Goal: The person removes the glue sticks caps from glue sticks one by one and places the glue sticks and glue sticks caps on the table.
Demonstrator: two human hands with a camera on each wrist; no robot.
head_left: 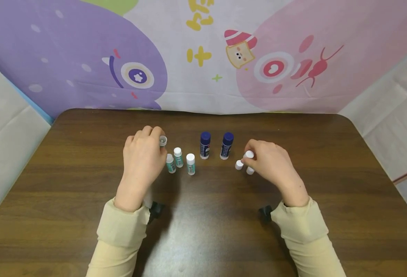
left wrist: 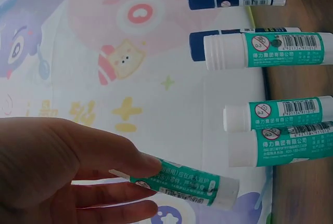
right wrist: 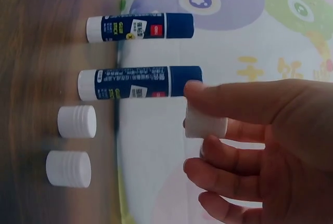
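My left hand (head_left: 142, 157) pinches a green-and-white glue stick (left wrist: 187, 182) between thumb and fingers, above the table. In the head view mostly its white end shows, the rest hidden by the hand. Three similar green glue sticks (head_left: 190, 165) stand upright just right of that hand. My right hand (head_left: 270, 159) pinches a white cap (right wrist: 205, 121) between thumb and fingertips. Below it, two more white caps (right wrist: 77, 121) stand on the table, the nearer one (head_left: 250, 171) partly covered by the hand in the head view.
Two navy-capped glue sticks, one on the left (head_left: 205, 146) and one on the right (head_left: 226, 147), stand upright between the hands, farther back. The brown wooden table (head_left: 203, 223) ends at a cartoon-printed cloth (head_left: 203, 84) behind. Pale panels rise at both sides.
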